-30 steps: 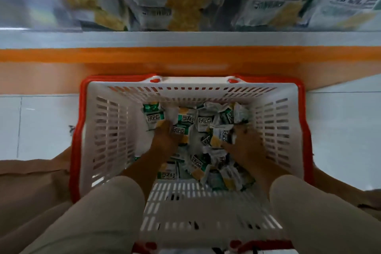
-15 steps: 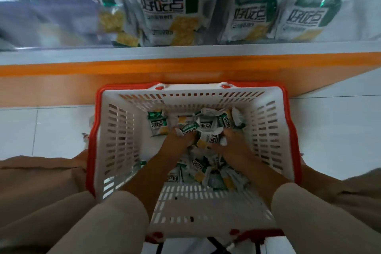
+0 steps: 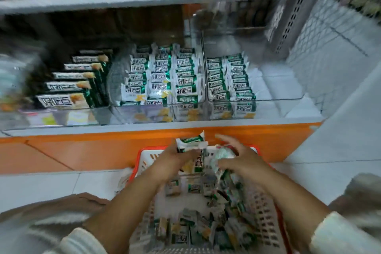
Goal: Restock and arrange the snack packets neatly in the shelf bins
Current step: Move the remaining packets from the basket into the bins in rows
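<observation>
Orange panelling [image 3: 82,150] runs under the grey shelf [image 3: 144,128], which carries clear bins [image 3: 278,107]. 3 rows of white-and-green snack packets [image 3: 160,76] stand in the middle bin and 2 rows stand in the bin to its right. Dark boxes [image 3: 68,86] lie to the left. In front of the shelf sits a white basket [image 3: 266,222] with a red rim and loose packets [image 3: 185,231] heaped inside. Both hands hover over its far end. The left hand [image 3: 175,159] grips a small stack of packets [image 3: 190,143]. The right hand [image 3: 243,161] holds a pale, blurred packet [image 3: 224,153] between thumb and fingers.
</observation>
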